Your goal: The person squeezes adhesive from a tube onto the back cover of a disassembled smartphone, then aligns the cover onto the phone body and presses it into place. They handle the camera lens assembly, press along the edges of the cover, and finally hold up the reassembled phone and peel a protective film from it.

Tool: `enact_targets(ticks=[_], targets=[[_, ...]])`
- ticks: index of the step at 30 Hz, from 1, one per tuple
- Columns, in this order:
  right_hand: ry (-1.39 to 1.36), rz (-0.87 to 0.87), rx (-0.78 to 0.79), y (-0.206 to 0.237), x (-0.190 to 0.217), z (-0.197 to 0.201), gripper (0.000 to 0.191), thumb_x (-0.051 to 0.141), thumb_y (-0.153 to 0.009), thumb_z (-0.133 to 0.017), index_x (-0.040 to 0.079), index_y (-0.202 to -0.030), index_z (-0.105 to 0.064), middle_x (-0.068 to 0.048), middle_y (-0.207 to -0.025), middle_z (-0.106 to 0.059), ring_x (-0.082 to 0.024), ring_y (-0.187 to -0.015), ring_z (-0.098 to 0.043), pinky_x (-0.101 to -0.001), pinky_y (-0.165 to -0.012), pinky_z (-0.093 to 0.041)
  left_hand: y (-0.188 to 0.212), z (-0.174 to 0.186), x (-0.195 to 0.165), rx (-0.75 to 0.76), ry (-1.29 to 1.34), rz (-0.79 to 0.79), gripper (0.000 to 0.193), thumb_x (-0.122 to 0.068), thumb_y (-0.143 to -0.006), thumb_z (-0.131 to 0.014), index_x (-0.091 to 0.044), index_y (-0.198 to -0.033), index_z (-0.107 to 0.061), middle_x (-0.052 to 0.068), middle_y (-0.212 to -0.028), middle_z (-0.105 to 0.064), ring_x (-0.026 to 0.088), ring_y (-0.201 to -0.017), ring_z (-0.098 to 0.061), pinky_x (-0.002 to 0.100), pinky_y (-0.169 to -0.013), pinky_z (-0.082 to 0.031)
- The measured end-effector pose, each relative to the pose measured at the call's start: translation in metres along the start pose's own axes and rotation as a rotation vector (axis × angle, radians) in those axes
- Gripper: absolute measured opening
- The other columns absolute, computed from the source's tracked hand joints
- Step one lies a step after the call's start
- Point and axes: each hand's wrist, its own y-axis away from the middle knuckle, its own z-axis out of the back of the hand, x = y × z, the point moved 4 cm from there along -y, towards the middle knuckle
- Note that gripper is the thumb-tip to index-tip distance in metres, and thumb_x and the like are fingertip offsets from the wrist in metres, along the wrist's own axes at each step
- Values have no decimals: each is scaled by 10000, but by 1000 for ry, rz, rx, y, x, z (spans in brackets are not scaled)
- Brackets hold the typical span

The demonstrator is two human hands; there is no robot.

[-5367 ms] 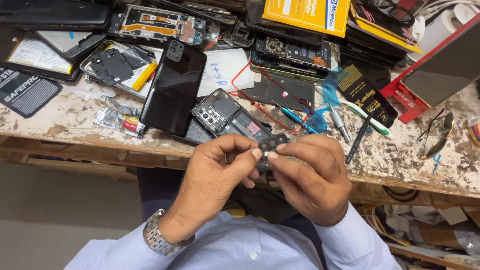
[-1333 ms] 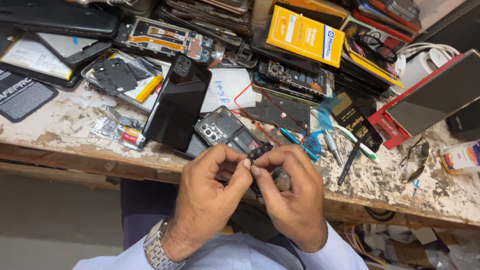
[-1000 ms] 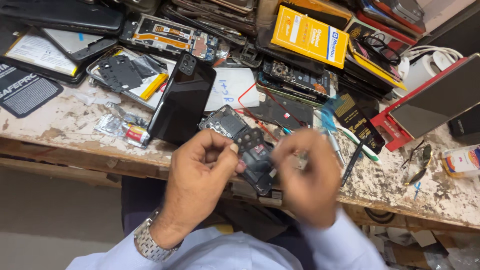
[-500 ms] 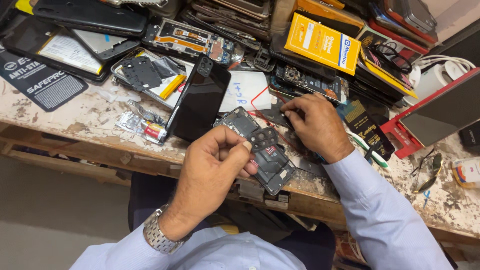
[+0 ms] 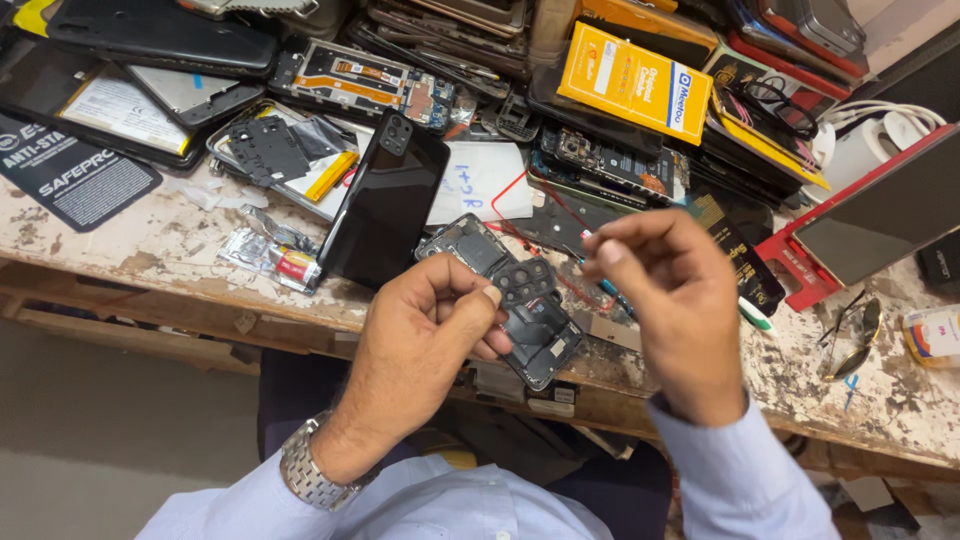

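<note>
1. The worktop (image 5: 120, 250) is a worn wooden bench whose pale coating is chipped and stained; its front edge runs across the view, with a lower wooden rail under it at the left.
2. Below the edge lies a plain grey floor (image 5: 110, 440) — little else of the room shows.
3. The back half of the worktop is heaped with opened phones, back covers and circuit boards, with a yellow box (image 5: 635, 85) lying on top of the heap.
4. At the right leans a red-framed tablet (image 5: 880, 225), with a pair of glasses (image 5: 850, 340) lying near it.
5. At the left lies a black anti-static mat (image 5: 75, 180).
6. A glossy black phone back cover (image 5: 385, 205) lies near the middle, camera cut-out at its far end, and a white paper (image 5: 475, 180) is just beside it.
7. The left hand (image 5: 430, 340), a metal watch on its wrist, pinches a dark phone frame part (image 5: 535, 320) between thumb and fingers, holding it at the front edge of the worktop.
8. The right hand (image 5: 670, 290) hovers just right of the part, apart from it, with fingertips drawn together — whether they hold anything small I cannot tell.
</note>
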Motion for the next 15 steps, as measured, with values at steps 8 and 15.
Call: enact_targets(ticks=[8, 15], targets=[[-330, -206, 41, 30, -22, -16, 249, -23, -926, -691, -46, -1168, -640, -134, -1024, -720, -187, -891, -695, -320, -818, -584, 8, -10, -2, 10, -76, -17, 139, -111, -972, -640, 25, -994, -659, 39, -843, -738, 81, -741, -720, 220, -674, -606], [282, 675, 5, 58, 14, -19, 254, -88, -916, -751, 32, -1104, -630, -118, -1149, -676, -230, -1106, -715, -318, -1022, -597, 13, -12, -2, 130, 184, 54, 282, -142, -1021, -599, 43, -1208, -701, 100, -929, -752, 114, -745, -718, 239, -671, -595]])
